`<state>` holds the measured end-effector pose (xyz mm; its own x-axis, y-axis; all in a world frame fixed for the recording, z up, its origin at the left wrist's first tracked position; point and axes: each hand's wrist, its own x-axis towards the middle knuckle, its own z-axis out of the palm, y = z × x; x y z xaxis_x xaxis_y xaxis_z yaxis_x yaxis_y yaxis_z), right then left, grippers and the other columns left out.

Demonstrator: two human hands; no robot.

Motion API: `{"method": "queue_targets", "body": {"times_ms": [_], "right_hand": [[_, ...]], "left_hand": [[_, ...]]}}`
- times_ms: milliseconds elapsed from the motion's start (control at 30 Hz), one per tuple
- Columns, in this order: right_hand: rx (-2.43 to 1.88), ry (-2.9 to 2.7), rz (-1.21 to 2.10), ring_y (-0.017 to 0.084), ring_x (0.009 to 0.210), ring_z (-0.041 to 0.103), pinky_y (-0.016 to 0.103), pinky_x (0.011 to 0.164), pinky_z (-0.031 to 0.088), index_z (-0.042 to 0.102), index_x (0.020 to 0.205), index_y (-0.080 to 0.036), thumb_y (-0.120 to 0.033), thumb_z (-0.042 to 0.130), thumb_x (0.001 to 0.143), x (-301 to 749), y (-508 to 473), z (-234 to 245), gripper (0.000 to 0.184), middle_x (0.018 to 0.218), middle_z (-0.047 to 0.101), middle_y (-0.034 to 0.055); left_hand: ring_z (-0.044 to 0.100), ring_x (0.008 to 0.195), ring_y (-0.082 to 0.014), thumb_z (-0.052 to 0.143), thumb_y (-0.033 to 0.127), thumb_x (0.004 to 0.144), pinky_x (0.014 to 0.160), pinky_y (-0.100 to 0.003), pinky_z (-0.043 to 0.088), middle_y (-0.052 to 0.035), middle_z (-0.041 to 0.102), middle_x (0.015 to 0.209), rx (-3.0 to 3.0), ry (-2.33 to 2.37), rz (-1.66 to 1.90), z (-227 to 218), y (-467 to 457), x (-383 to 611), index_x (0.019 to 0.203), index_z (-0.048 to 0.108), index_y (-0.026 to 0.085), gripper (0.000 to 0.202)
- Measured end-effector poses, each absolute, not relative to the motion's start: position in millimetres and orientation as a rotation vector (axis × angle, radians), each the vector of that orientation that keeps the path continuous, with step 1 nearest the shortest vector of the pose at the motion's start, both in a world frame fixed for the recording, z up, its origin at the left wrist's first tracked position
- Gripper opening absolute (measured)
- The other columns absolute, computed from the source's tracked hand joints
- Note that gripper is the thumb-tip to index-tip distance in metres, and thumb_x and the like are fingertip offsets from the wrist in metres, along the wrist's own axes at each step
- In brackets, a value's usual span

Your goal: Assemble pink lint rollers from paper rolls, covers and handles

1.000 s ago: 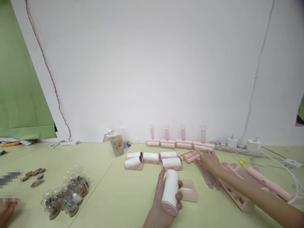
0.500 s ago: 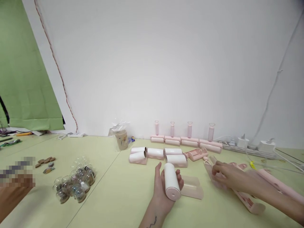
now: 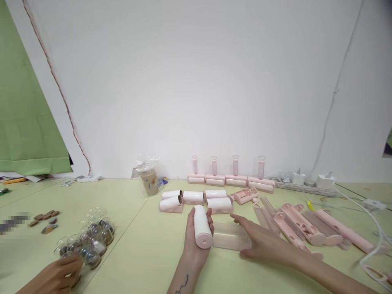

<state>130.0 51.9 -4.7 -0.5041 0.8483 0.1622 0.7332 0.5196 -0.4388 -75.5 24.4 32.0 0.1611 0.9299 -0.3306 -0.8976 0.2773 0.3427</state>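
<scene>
My left hand (image 3: 196,247) is wrapped round a white lint roll (image 3: 202,226), holding it up over the table with its round end toward me. My right hand (image 3: 263,245) lies beside it with fingers stretched out flat, touching a clear pink cover (image 3: 229,241) on the table. Several more white rolls (image 3: 196,198) lie in a row just behind. To the right lie pink roller handles (image 3: 301,224). Assembled pink lint rollers (image 3: 232,177) stand against the wall.
Small glass jars with cork bases (image 3: 88,243) cluster at the left, where another person's hand (image 3: 58,275) touches them. A wrapped paper cup (image 3: 148,181) stands near the wall. A power strip with chargers and white cables (image 3: 309,181) runs along the right. Green cloth (image 3: 24,122) hangs at left.
My right hand has drawn back from the pink handles on the right and come to rest on the clear cover. Another person's hand has reached the jars.
</scene>
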Motion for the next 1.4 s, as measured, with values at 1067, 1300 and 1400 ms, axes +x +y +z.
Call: {"method": "queue_targets", "body": {"times_ms": [1067,1300,1400], "right_hand": [[-1.484,-2.532,0.063,0.019,0.092,0.056,0.041,0.078,0.045,0.056,0.102,-0.016,-0.028,0.052,0.085,165,182,1,0.021,0.107,0.057,0.0055],[-1.286,-2.249,0.364,0.024,0.092,0.055,0.046,0.082,0.041,0.056,0.081,-0.018,-0.042,0.049,0.082,182,173,31,0.025,0.093,0.062,0.0071],[-1.233,-1.913,0.571,0.027,0.087,0.059,0.045,0.078,0.046,0.049,0.082,-0.022,-0.051,0.032,0.084,186,158,54,0.034,0.087,0.063,0.0096]], "left_hand": [[0.05,0.046,-0.0076,0.043,0.027,0.084,0.038,-0.015,0.043,-0.0067,0.059,0.072,-0.071,0.26,1.121,-23,59,-93,0.101,0.042,0.008,0.026],[0.051,0.046,-0.0084,0.048,0.027,0.081,0.038,-0.016,0.043,-0.0085,0.058,0.072,-0.063,0.278,1.162,-22,57,-91,0.093,0.046,0.005,0.026],[0.051,0.045,-0.0077,0.047,0.028,0.081,0.038,-0.015,0.044,-0.0068,0.058,0.07,-0.042,0.347,1.219,-17,56,-87,0.09,0.046,0.006,0.024]]}}
